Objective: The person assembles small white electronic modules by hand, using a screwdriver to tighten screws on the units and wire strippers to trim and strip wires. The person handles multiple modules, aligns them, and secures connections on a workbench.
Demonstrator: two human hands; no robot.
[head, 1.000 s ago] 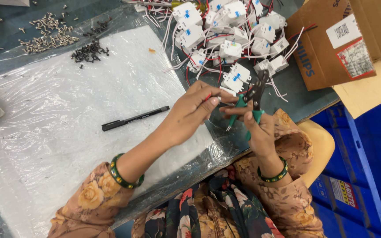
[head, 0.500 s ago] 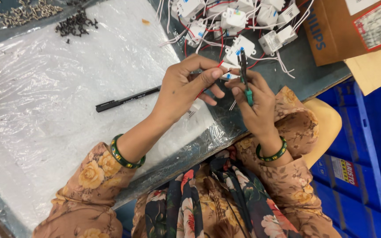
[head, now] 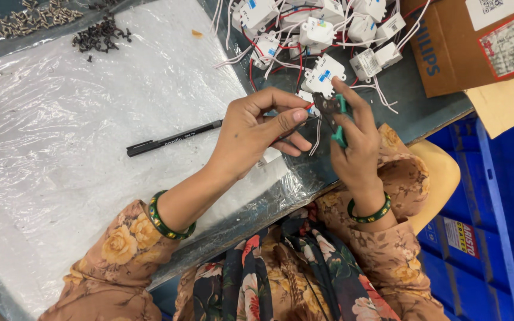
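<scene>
change: hands seen shifted right and up since the earlier frame, closer to the pile of modules; pen now lies clear of the left hand, tool tilted rather than upright
wire: thin wire end (head: 312, 120) pinched at the left fingertips, held just in front of the tool's jaws, above the near table edge
tool: small green-handled wire cutter (head: 334, 116), dark head pointed at the wire, jaws look slightly parted, not certain
left hand: left hand (head: 257, 134) curled, thumb and forefinger closed on the wire, other fingers loosely bent
right hand: right hand (head: 355, 139) wrapped shut around the tool handles
step: judged as trimming or stripping a wire end; cut not yet made
next move: wire to be fed squarely between the jaws, handles then squeezed
module: white module (head: 322, 76) with red and white leads, just beyond the tool
surroundings: black pen (head: 174, 138) on bubble wrap (head: 60, 148); dark screws (head: 99, 37) far left; cardboard box (head: 477, 44) at right
</scene>
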